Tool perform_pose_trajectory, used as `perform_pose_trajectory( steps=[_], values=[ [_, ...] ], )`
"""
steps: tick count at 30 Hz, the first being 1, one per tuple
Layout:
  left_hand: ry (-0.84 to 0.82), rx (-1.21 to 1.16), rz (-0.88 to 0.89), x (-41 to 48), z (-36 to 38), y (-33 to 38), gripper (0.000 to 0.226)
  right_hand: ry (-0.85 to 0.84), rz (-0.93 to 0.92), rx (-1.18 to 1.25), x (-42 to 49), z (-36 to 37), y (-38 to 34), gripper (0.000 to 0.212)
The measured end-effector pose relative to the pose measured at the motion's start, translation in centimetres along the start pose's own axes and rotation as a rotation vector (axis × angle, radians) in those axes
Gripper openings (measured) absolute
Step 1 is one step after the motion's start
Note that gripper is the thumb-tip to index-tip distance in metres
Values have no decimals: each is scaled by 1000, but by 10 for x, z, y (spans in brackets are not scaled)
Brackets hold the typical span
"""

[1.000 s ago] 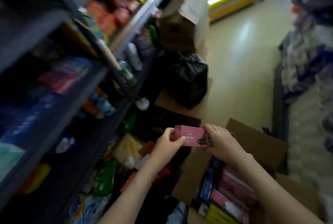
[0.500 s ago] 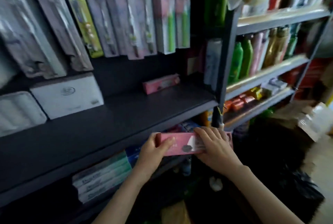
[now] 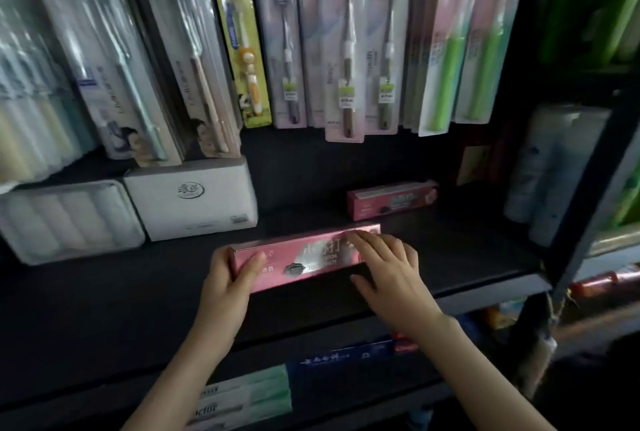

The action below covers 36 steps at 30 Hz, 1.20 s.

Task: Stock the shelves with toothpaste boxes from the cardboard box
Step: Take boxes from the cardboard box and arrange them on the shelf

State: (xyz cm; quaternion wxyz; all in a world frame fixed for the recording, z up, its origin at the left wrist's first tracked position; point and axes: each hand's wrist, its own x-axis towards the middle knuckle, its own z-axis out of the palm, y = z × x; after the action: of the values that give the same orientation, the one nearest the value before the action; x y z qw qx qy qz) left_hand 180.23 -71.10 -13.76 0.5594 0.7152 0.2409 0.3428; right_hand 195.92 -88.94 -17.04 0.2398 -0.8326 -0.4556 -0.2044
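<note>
A long pink toothpaste box [image 3: 301, 257] lies lengthwise over the dark shelf [image 3: 138, 295], held at both ends. My left hand [image 3: 228, 274] grips its left end, thumb on the front face. My right hand [image 3: 388, 268] covers its right end, fingers spread on top and thumb below. A second pink toothpaste box [image 3: 391, 200] lies further back on the same shelf, to the right. The cardboard box is out of view.
Packaged toothbrushes [image 3: 349, 49] hang in a row above the shelf. A white box [image 3: 194, 198] and a clear pack of rolls [image 3: 69, 219] stand at the shelf's left. Bottles [image 3: 550, 171] fill the bay to the right. Blue and green toothpaste boxes [image 3: 277, 385] lie on the lower shelf.
The view swung from the cardboard box on the floor up to the shelf. Both hands carried the pink box up and forward over the dark shelf.
</note>
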Motion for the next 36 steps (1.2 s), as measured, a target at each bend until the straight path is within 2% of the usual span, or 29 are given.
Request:
perform_pose_trajectory(
  steps=[4,7,9,13,18,21,23,26,30,36],
  values=[
    [52,38,-11,16,-14,-3,14,-64,-2,22,29,3,1,62],
    [2,121,-67,24,-26,-9,18,-148,170,-1,59,5,15,64],
    [-28,256,-89,29,-36,-15,28,-201,272,10,77,7,26,67],
    [-28,432,-60,36,-49,-17,42,-298,355,47,103,12,43,76],
    [-9,615,-6,37,-44,-10,46,-490,374,-121,124,16,56,89],
    [25,661,5,37,-40,-10,44,-461,315,-322,132,18,63,84],
    [45,676,8,38,-37,-9,42,-436,277,-422,137,16,67,69],
    [69,696,4,41,-33,-8,41,-434,250,-450,137,5,73,52],
    [70,717,11,53,-17,-7,42,-534,167,-374,116,-23,82,55],
    [-85,633,67,79,61,-1,48,-406,6,-288,79,-27,70,60]
  ],
)
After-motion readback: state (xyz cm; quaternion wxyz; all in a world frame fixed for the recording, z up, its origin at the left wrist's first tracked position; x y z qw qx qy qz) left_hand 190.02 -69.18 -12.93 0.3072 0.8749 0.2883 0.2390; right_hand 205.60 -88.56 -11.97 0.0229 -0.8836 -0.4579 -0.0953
